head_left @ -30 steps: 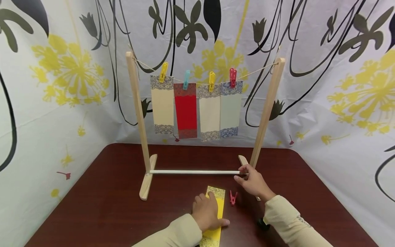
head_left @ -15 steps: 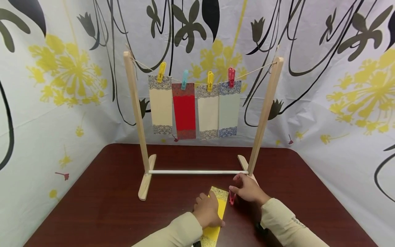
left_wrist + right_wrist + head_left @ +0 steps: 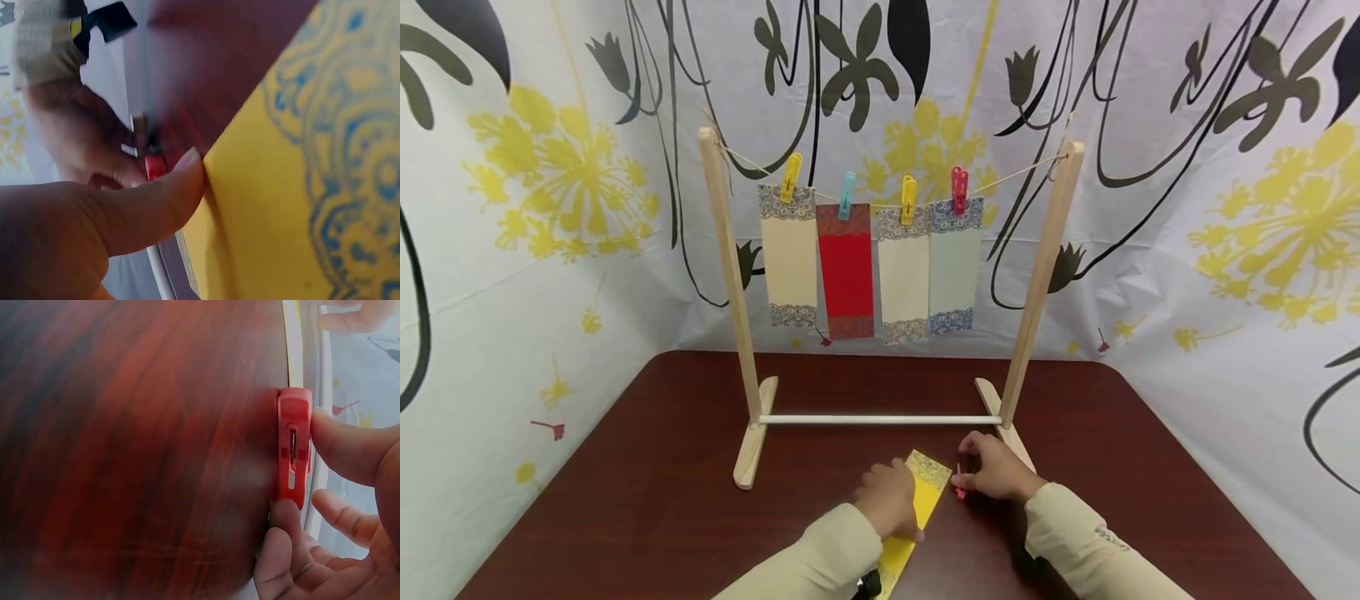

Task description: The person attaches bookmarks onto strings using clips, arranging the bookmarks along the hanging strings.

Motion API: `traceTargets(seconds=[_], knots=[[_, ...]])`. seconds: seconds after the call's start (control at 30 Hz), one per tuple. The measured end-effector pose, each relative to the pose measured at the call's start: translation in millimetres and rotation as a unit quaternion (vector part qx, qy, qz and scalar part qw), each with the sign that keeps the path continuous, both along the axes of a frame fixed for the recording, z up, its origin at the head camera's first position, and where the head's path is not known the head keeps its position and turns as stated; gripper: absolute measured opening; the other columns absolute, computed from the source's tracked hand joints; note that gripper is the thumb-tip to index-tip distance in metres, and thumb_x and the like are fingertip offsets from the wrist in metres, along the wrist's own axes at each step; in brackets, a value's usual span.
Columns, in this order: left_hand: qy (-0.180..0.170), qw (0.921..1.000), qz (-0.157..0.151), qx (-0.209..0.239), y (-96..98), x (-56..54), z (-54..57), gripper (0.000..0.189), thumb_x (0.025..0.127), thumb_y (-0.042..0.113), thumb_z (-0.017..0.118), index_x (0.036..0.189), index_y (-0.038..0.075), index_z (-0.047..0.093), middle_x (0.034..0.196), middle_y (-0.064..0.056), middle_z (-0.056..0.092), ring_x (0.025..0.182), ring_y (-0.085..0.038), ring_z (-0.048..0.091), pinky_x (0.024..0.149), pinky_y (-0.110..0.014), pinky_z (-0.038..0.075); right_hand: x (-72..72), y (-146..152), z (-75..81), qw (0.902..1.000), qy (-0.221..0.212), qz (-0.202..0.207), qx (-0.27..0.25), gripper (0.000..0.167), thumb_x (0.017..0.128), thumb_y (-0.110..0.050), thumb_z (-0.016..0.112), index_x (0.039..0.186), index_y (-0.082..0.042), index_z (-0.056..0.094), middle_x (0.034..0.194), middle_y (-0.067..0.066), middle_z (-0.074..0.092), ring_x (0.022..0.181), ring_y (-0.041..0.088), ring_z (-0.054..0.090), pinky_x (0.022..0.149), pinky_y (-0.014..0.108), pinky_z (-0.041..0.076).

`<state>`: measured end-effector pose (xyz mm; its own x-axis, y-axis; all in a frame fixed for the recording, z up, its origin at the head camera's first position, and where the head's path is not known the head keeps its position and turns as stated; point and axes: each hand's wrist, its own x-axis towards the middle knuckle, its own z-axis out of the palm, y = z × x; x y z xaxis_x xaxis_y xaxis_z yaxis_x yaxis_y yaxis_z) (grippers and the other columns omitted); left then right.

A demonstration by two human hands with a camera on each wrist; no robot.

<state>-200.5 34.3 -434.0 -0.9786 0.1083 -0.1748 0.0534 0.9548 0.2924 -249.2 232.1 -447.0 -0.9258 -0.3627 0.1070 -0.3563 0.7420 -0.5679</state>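
Observation:
On the table, my left hand (image 3: 887,498) holds a yellow paper strip (image 3: 927,502) with lace-patterned ends, thumb along one edge. The left wrist view shows that thumb against the strip's edge (image 3: 250,206), where the paper bends a little; the fingers beneath are hidden. To the right, my right hand (image 3: 996,468) has its thumb and fingertips at a red clothespin (image 3: 959,492) lying on the table by the strip's far end. Seen from the right wrist, the thumb touches one side of the clothespin (image 3: 294,447) and a fingertip its lower end.
Behind the hands stands a wooden rack (image 3: 1037,292) with a white crossbar (image 3: 880,420). From its string hang a cream strip (image 3: 790,262), a red strip (image 3: 847,271), a white strip (image 3: 904,275) and a pale green strip (image 3: 953,271), each under a clothespin. A patterned cloth surrounds the table (image 3: 625,500).
My right hand has come from the rack's right foot down and left to the red clothespin. Under my left hand the yellow strip has turned, its near end swinging left.

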Motion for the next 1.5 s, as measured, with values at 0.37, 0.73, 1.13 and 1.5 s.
traceTargets(seconds=[0.37,0.73,1.13,1.5], knots=[[-0.013,0.9993,-0.017,-0.029,-7.8,-7.2,1.0,0.097,0.053,0.045,0.094,0.12,-0.008,0.048,0.095,-0.026,0.049,0.087,-0.038,0.055,0.077,-0.048,0.051,0.8,5,-1.8,0.9978,-0.059,0.009,-0.029,0.034,0.078,-0.015,0.082,0.094,0.001,0.057,0.074,0.003,0.057,0.066,0.014,0.051,0.062,0.03,0.043],[0.007,0.9991,-0.032,0.028,-17.1,-7.0,0.6,0.098,0.052,0.035,0.096,0.123,-0.004,0.043,0.103,-0.026,0.052,0.09,-0.043,0.057,0.08,-0.05,0.05,-5.1,-2,2.9,0.9958,-0.087,0.022,-0.018,0.028,0.081,-0.016,0.079,0.09,-0.003,0.056,0.072,0.0,0.06,0.067,0.014,0.052,0.063,0.032,0.043],[-0.024,0.9923,-0.042,0.114,-19.6,-5.8,2.6,0.103,0.053,0.023,0.097,0.131,-0.004,0.037,0.114,-0.03,0.047,0.098,-0.043,0.055,0.084,-0.053,0.047,-4.8,-2,2.5,0.9958,-0.089,0.015,-0.01,0.029,0.08,-0.016,0.081,0.088,-0.004,0.056,0.074,0.0,0.057,0.067,0.014,0.051,0.061,0.03,0.043],[-0.013,0.9882,-0.041,0.147,-17.3,-5.3,-1.6,0.106,0.053,0.02,0.097,0.135,-0.004,0.034,0.119,-0.031,0.046,0.103,-0.045,0.053,0.083,-0.053,0.047,-2.2,3,3.5,0.9959,-0.09,0.01,-0.012,0.029,0.079,-0.016,0.081,0.088,-0.004,0.056,0.073,0.001,0.056,0.066,0.014,0.051,0.062,0.031,0.043]])
